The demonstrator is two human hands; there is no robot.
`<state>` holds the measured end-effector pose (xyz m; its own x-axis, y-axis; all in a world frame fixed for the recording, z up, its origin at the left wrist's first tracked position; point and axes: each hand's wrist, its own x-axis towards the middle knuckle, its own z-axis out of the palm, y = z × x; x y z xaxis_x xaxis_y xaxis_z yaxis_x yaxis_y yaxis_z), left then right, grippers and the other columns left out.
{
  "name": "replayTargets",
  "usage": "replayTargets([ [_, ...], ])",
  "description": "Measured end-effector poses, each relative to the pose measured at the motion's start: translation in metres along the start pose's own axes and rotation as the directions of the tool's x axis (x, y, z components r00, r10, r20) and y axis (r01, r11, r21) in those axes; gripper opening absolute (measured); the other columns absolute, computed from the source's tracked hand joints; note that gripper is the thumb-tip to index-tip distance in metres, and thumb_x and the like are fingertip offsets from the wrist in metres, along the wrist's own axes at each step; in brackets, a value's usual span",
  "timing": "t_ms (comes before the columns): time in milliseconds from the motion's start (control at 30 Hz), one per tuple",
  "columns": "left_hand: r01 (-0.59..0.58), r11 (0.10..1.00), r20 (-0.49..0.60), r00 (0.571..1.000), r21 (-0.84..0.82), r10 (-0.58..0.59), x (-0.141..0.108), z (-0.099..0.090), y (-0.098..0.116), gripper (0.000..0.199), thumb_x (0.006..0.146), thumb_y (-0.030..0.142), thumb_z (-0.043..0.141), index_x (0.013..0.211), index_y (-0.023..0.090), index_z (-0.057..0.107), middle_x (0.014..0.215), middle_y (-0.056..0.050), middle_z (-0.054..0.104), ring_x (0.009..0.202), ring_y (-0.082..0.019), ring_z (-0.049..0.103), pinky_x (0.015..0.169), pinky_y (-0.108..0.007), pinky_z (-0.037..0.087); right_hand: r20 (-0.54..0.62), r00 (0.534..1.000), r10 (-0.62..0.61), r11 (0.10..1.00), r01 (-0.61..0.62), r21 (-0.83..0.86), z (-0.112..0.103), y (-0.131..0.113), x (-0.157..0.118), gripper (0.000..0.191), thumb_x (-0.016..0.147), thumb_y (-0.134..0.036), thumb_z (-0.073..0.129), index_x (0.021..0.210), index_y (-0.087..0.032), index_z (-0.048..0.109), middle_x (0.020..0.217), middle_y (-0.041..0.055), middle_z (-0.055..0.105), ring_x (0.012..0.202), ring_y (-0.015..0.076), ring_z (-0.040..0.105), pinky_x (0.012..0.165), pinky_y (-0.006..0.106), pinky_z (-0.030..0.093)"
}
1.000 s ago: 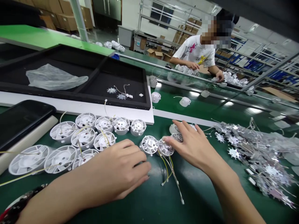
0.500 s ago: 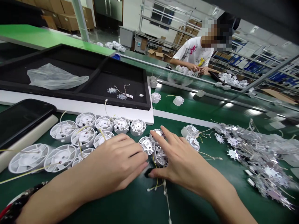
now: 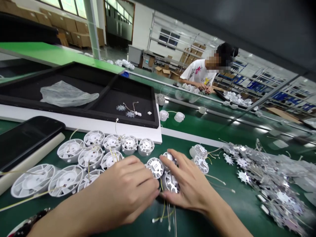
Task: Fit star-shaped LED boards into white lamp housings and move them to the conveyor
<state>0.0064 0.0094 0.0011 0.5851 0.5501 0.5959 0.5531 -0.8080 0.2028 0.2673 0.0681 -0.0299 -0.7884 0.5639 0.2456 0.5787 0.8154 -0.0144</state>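
My left hand [image 3: 130,191] has its fingers curled and pinched together beside a round white plastic housing [image 3: 155,168] with a star-shaped metal plate on top. Whatever its fingertips hold is hidden. My right hand [image 3: 190,181] curves its thumb and fingers round another such housing [image 3: 171,182], with a third partly covered by its fingers. Thin wires [image 3: 169,214] with small white connectors hang below, between the hands. To the right of my right hand lie two more plated housings [image 3: 201,164]. Several housings without plates [image 3: 91,157] stand in rows beyond my left forearm.
A pile of star-shaped metal plates with wires [image 3: 271,184] covers the right side. At the back left are a black tray [image 3: 103,115] holding a plastic bag [image 3: 66,93], and a dark phone-like object [image 3: 32,135]. Across the green line [image 3: 192,126] sits a co-worker [image 3: 199,72].
The view has tilted up, so everything sits lower. My right thumb has come up to the housing and nearer my left fingertips. Some housings on the line beyond have shifted left.
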Motion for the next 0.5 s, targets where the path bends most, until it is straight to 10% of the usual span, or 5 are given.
replayTargets([
  [500, -0.204, 0.975, 0.000, 0.979, -0.087, 0.205, -0.024, 0.014, 0.010, 0.040, 0.093, 0.009, 0.077, 0.068, 0.021, 0.047, 0.060, 0.006, 0.052, 0.052, -0.011, 0.043, 0.055, -0.032, 0.048, 0.050, 0.999, 0.012, 0.985, -0.004, -0.173, -0.007, -0.022, -0.058, 0.055, 0.098, -0.057, 0.067, 0.144, -0.025, 0.068, 0.146, 0.0244, 0.073, 0.094, 0.0355, 0.084, 0.061, 0.038, 0.069],
])
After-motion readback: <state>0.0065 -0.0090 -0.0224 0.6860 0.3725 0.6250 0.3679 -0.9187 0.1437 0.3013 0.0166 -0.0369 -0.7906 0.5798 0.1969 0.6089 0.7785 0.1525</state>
